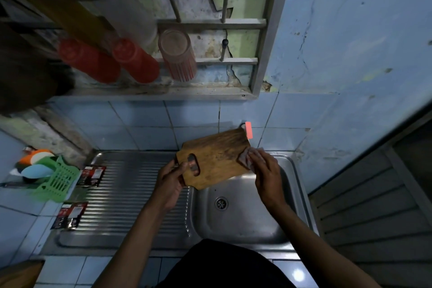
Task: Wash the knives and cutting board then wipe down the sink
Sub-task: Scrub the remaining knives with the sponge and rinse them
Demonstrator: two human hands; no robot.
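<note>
Cutting board [216, 159] held tilted above sink [245, 222] basin. Left hand [170, 181] grip clenched round board's handle end, fingertips showing through handle slot. Right hand [265, 170] presses grey cloth [246, 158] on board's far end, fingers nearly straight. Drain [221, 203] below board. Green basket [58, 180] on counter left of sink.

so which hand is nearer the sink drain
Right. The right hand sits above and just right of the drain, scrubbing the cutting board; the left hand is farther left, over the drainboard edge.

left hand [171, 176] gripping, right hand [264, 166] pressing
</note>
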